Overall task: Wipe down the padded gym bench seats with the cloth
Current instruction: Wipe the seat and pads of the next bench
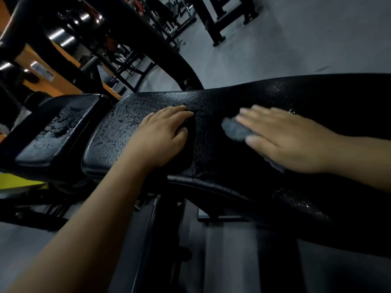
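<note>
- Grey gym floor (285,39) fills the background, with black rack legs (218,28) standing far off on it.
- Right hand (285,138) lies flat, palm down and fingers straight, pressing on the cloth (233,129). The hand is blurred.
- That cloth is grey and crumpled. It shows past the fingertips and again at the heel of the palm, and it lies on the middle of the long bench pad (211,98).
- Left hand (160,138) rests on the same pad, near the cloth but apart from it, with its fingers bent. A dark patch sits under the fingertips, and I cannot tell whether the hand grips anything.
- The long pad is black pebbled vinyl. A patchy, speckled sheen that looks wet covers its left end, with more glinting spots near its far edge and front edge.
- The small seat pad (61,127) sits just beside the left end. It is black, with a glossy smeared patch on top.
- A thick black frame tube (148,32) curves behind the pads.
- An orange frame (27,53) at the far left carries a white label (42,70), too blurred to read.
</note>
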